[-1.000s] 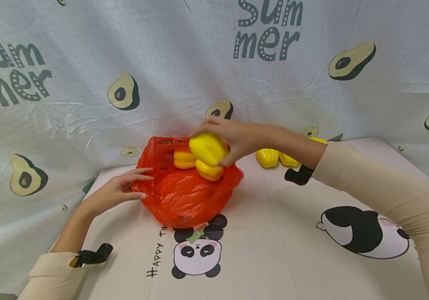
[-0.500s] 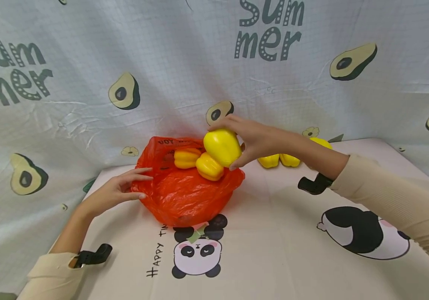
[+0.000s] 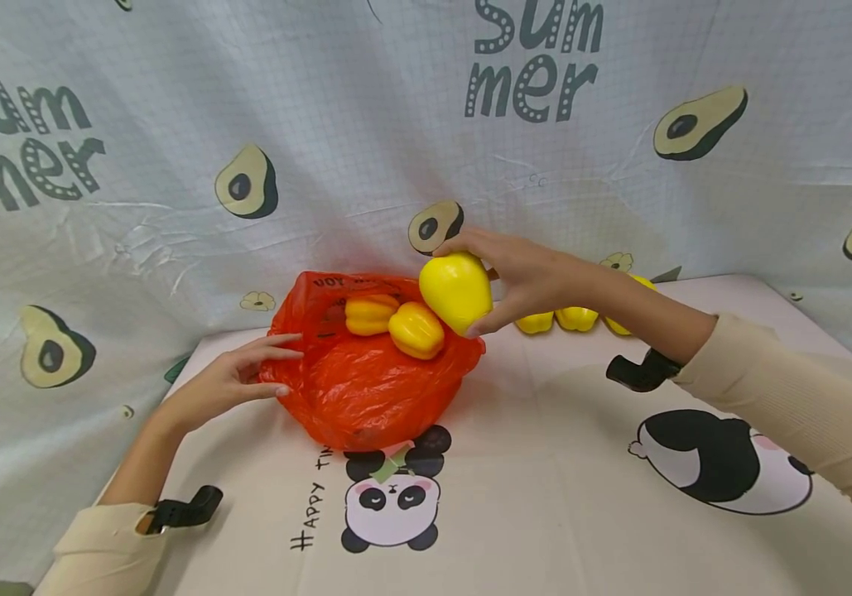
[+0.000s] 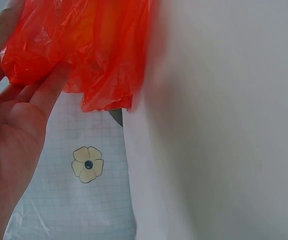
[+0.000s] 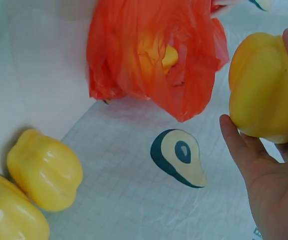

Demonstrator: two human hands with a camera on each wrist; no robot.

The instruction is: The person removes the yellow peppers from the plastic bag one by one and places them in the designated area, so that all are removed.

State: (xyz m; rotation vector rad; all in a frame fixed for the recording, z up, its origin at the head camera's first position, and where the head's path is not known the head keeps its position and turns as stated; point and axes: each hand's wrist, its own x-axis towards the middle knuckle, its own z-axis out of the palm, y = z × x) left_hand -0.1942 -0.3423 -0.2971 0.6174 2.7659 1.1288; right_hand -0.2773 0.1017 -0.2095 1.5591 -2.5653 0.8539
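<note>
My right hand (image 3: pixel 518 269) holds a yellow bell pepper (image 3: pixel 457 290), thumb below and fingers over the top, above the right rim of a red plastic bag (image 3: pixel 366 389). In the right wrist view the held pepper (image 5: pixel 266 87) is raised beside the bag (image 5: pixel 119 65). Two more yellow peppers lie inside the bag, one at the back (image 3: pixel 369 314) and one nearer the right side (image 3: pixel 416 330). My left hand (image 3: pixel 228 385) rests against the bag's left rim, its fingers and thumb spread apart. In the left wrist view the left hand's (image 4: pixel 14 125) fingertips are partly hidden by the red plastic.
Several yellow peppers (image 3: pixel 576 319) stand in a row at the back right, partly behind my right forearm. The light table (image 3: pixel 530 463) carries panda prints. A white curtain with avocado prints (image 3: pixel 351 124) hangs along the table's back edge.
My right hand has moved right with its pepper, from over the bag's peppers to its right rim, turning the pepper. The pepper below shows more fully. My left hand stays put.
</note>
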